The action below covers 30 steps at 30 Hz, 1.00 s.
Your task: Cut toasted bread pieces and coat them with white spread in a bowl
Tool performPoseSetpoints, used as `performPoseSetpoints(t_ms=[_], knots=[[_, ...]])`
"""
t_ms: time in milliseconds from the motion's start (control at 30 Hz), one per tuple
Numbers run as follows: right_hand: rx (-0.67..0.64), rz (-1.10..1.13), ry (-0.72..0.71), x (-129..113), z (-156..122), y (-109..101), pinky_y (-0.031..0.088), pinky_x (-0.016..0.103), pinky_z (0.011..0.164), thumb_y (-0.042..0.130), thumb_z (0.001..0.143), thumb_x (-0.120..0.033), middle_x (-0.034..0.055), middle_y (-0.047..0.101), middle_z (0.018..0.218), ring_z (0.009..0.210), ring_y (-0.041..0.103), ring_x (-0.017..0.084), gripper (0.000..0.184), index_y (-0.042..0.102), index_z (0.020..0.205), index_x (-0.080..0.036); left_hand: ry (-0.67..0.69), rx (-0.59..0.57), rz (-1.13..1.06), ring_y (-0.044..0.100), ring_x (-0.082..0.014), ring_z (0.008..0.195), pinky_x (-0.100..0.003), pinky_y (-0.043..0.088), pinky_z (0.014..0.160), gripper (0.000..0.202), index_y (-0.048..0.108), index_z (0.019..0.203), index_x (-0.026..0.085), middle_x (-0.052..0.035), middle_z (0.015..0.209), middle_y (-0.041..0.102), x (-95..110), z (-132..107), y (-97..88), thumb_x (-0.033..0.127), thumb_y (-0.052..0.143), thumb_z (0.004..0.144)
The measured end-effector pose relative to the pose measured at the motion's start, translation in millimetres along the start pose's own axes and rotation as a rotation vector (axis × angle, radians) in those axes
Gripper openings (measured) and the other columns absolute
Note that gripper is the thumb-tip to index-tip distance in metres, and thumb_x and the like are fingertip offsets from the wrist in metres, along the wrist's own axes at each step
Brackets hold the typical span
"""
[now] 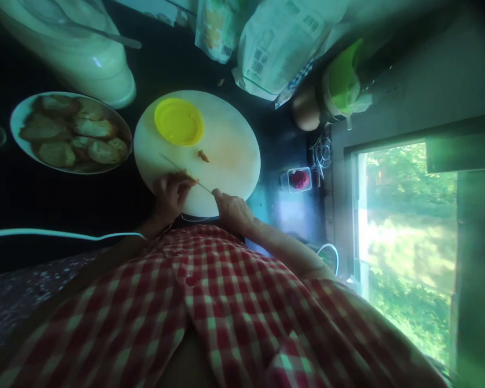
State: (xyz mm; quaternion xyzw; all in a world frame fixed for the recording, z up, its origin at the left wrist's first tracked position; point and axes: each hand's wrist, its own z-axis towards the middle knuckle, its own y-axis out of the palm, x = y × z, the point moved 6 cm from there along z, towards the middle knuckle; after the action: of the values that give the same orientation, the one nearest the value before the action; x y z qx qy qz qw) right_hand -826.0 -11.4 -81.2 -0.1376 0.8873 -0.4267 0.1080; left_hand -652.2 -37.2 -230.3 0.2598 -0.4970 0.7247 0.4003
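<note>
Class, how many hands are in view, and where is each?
2: the left hand at the near left of the white board; the right hand, holding the knife, farther right.

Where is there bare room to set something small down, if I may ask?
The white board looks bare on its right, between the brown scrap and the rim, beyond the right hand. Dark counter also looks free between the bowl of slices and white cable. Crowded: the board's near edge, with left hand and knife.

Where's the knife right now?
In the head view, left of centre: the knife is in the right hand, over the round cutting board, beside the left hand.
</note>
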Motion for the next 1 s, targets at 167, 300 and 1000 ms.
performPoseSetpoints(t_ms=[167, 300, 1000], knots=[[-0.096, -0.001, 0.008, -7.8, -14.5, -6.1, 0.063, 0.031, 0.087, 0.042, 0.110, -0.011, 0.0171, 0.082, 0.122, 0.110, 0.081, 0.026, 0.039, 0.050, 0.149, -0.015, -0.015, 0.006, 0.026, 0.065, -0.0353, 0.119, -0.055, 0.050, 0.114, 0.027, 0.075, 0.117, 0.025, -0.0145, 0.114, 0.069, -8.9, -8.3, -0.3, 0.048, 0.064, 0.106], [-0.095, 0.002, -0.010, -17.0, 15.5, -8.1, 0.063, 0.032, 0.094, 0.040, 0.107, -0.004, 0.0163, 0.082, 0.121, 0.113, 0.081, 0.025, 0.047, 0.049, 0.152, -0.013, 0.009, 0.040, 0.026, 0.067, -0.0334, 0.115, -0.052, 0.054, 0.108, 0.031, 0.076, 0.112, 0.023, -0.0152, 0.112, 0.069, -5.5, -7.2, -2.9, 0.049, 0.061, 0.108], [-0.079, 0.000, 0.004, -19.8, 23.9, -5.2, 0.063, 0.034, 0.093, 0.038, 0.104, -0.002, 0.0175, 0.083, 0.117, 0.111, 0.081, 0.026, 0.052, 0.049, 0.153, -0.013, -0.064, -0.032, -0.036, 0.066, -0.0339, 0.116, -0.062, 0.046, 0.112, 0.056, 0.075, 0.109, 0.021, -0.0151, 0.108, 0.071, -3.4, -0.3, -11.4, 0.066, 0.041, 0.113]])
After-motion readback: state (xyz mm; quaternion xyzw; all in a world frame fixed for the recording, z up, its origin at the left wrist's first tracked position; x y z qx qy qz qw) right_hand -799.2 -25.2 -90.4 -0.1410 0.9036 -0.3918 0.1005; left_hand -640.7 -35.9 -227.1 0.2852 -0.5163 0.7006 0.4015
